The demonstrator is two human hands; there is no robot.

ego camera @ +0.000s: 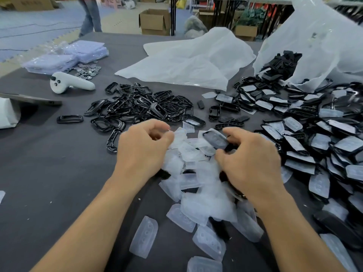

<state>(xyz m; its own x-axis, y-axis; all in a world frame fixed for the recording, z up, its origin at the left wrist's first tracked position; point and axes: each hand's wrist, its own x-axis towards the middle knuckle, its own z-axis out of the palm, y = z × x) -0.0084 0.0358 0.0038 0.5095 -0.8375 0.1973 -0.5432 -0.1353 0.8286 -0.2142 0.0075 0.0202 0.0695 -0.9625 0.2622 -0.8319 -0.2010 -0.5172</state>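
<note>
Our right hand [253,160] pinches a black fob shell [215,140] over the clear-insert pile [204,195], left hand [141,149] curled, grip unclear; a slip could bury it there.

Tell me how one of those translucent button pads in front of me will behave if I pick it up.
Probably floppier than the black shell: the translucent button pads look thin, with soft rounded edges. Likely very light, since they lie heaped loosely at all angles, so a push may scatter several. Their frosted surface suggests fair grip, not slipperiness.
</note>
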